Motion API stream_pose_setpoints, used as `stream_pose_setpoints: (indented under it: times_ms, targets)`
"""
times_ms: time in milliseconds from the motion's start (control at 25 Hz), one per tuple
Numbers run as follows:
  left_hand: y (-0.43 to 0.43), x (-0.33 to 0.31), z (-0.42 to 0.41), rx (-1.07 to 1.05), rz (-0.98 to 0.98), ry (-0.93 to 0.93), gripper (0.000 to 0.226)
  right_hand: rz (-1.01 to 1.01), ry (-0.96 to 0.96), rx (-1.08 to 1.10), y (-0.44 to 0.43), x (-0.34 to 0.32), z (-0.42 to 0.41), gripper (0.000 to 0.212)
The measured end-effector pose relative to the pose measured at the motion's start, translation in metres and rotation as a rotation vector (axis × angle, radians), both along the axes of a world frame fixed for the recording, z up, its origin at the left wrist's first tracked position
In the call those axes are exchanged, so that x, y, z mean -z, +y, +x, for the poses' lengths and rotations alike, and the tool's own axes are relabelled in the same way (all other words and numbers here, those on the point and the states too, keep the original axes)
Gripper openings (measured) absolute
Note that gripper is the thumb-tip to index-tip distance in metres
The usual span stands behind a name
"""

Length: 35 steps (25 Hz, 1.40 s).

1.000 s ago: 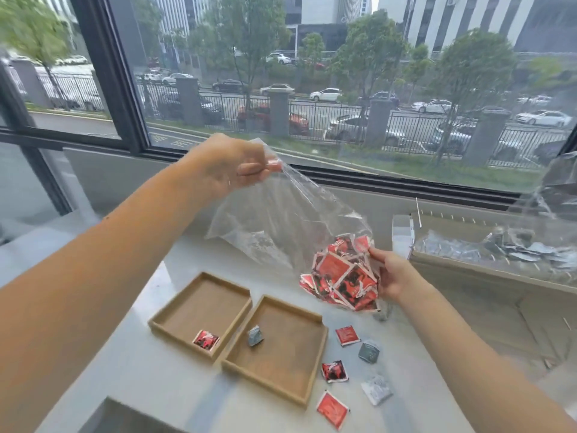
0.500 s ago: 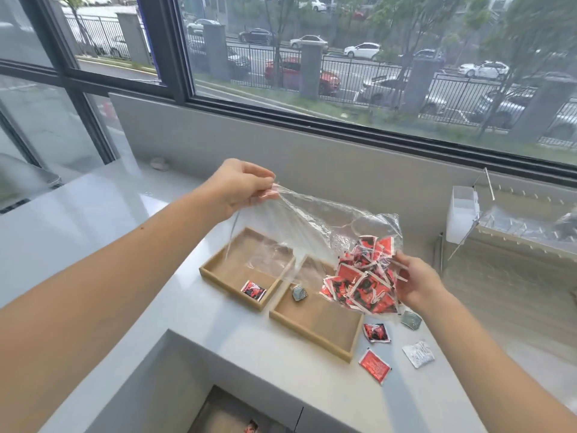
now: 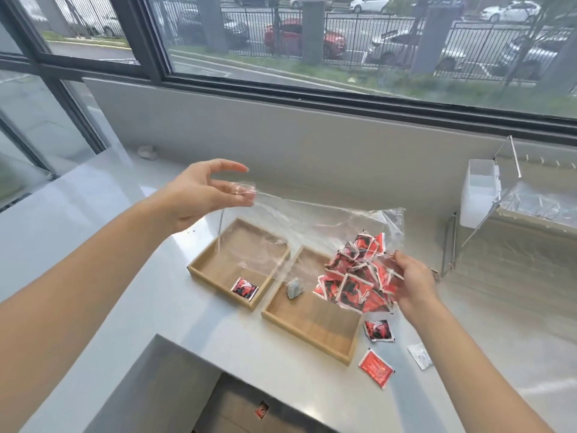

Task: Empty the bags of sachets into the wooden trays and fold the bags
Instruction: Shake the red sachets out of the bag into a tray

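Observation:
A clear plastic bag hangs stretched over two wooden trays. My right hand grips its lower end, where a clump of red sachets is bunched above the right tray. My left hand is at the bag's other corner with thumb and fingers spread; the plastic only rests against the fingertips. The left tray holds one red sachet. One grey sachet lies in the right tray.
Two red sachets and a silver sachet lie on the grey counter right of the trays. A white container and a rack holding another bag stand at the right. The counter has a cut-out at the front.
My left hand has opened from its pinch on the bag's corner. The bag has come down lower over the trays, and my view has tilted down.

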<state>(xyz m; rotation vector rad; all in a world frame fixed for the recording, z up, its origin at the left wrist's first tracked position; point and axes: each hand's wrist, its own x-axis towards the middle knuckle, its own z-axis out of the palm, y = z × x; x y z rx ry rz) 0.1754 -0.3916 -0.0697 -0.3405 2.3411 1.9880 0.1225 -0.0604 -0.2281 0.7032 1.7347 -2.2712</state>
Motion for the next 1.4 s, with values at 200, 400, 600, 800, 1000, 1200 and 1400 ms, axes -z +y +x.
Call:
stream_pose_setpoints:
  times_ms: [200,400,600,800,1000,1200,1400]
  targets:
    - [0.0,0.018,-0.025,-0.112,-0.176,0.018,0.041,0.156,0.06,-0.099,0.007,0.016,-0.019,0.023]
    - [-0.001,0.034,-0.044,-0.202,-0.13,0.069,0.043,0.262,0.129,-0.068,0.005,0.022,-0.036,0.023]
    - [-0.017,0.057,-0.059,-0.279,0.026,0.155,0.049,0.35,0.202,-0.058,0.0,0.016,-0.045,0.024]
    - [-0.038,0.066,-0.07,-0.264,0.078,0.255,0.045,0.511,0.285,0.054,-0.02,0.01,-0.045,0.023]
    - [-0.067,0.065,-0.076,-0.278,0.144,0.312,0.038,0.59,0.281,0.176,-0.058,0.012,-0.04,0.023]
    - [-0.08,0.07,-0.074,-0.278,0.178,0.336,0.031,0.58,0.259,0.271,-0.08,0.008,-0.035,0.026]
    - [-0.091,0.077,-0.069,-0.324,0.223,0.361,0.026,0.643,0.34,0.245,-0.09,-0.003,-0.027,0.024]
